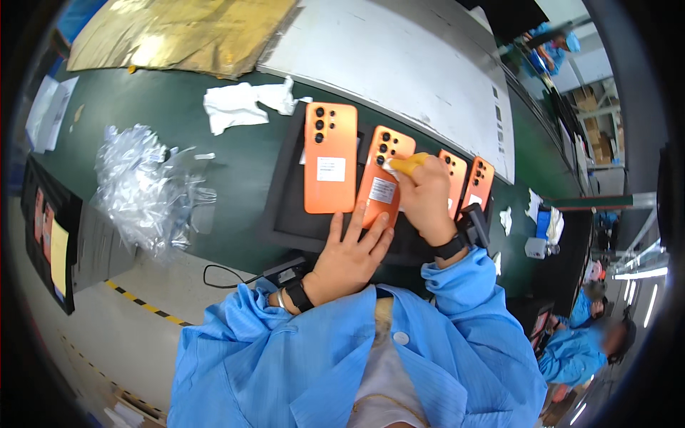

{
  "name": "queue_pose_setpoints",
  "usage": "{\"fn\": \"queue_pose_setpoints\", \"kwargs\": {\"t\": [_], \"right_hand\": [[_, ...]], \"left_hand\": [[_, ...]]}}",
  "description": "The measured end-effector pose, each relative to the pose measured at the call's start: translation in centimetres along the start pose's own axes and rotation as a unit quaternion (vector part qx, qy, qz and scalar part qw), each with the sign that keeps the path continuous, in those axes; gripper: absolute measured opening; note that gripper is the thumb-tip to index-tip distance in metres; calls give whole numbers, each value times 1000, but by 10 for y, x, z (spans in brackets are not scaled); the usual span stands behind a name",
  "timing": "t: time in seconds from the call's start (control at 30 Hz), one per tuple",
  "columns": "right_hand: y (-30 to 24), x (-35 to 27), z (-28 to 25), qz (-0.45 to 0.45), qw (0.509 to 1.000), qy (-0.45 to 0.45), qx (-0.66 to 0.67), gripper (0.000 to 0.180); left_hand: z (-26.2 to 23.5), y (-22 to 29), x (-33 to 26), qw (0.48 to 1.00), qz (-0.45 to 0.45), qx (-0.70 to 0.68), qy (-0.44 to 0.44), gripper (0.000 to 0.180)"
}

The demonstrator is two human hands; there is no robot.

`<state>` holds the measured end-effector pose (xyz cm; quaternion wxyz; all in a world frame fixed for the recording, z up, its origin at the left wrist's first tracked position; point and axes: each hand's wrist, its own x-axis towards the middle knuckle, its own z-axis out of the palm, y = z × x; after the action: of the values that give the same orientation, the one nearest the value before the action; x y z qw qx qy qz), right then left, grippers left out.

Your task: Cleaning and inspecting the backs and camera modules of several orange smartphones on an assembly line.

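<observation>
Pinching a white wipe (pixel 391 166), right hand (pixel 426 200) rubs glossy orange phone (pixel 382 178); left hand (pixel 349 253) flat, open.

Both forearms come up from the lower edge in blue sleeves, each wrist banded in black. The left hand (pixel 349 257) lies flat, palm down, fingers spread and pointing forward. The right hand (pixel 424 196) is curled, its yellow-capped fingertips (pixel 408 164) pinched together.

Dark green bench top (pixel 214 135) under the fingers. Beyond the fingertips: grey board (pixel 399 64) and brown cardboard sheet (pixel 178 28). Left of them: pale floor (pixel 107 335) with striped tape. Far right: stacked boxes (pixel 596 121) and bright strip lights (pixel 635 267).
</observation>
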<state>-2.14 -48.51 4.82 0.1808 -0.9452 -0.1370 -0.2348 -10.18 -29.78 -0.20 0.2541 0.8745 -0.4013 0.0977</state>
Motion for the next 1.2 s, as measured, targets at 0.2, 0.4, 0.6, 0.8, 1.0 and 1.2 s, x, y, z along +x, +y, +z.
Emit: {"fn": "queue_pose_setpoints", "kwargs": {"t": [0.2, 0.4, 0.6, 0.8, 1.0, 1.2], "right_hand": [[-29, 60, 19, -2, 997, 41, 59, 12], [-41, 90, 77, -51, 999, 11, 15, 19], [-50, 49, 65, -142, 988, -64, -22, 20], [-36, 98, 78, -93, 994, 42, -26, 15], [-53, 64, 77, -178, 983, -26, -42, 16], [-39, 74, 72, -143, 989, 24, 2, 15]], "left_hand": [[-43, -18, 3, 993, -102, -51, -1, 74], [-44, -32, -2, 992, -123, 2, -14, 74], [-43, -34, -3, 992, -129, -8, 7, 69], [-43, -36, -2, 993, -114, -1, 9, 68], [-41, -38, -3, 993, -118, 3, 26, 67], [-43, -36, -4, 993, -117, 6, 18, 67]]}}
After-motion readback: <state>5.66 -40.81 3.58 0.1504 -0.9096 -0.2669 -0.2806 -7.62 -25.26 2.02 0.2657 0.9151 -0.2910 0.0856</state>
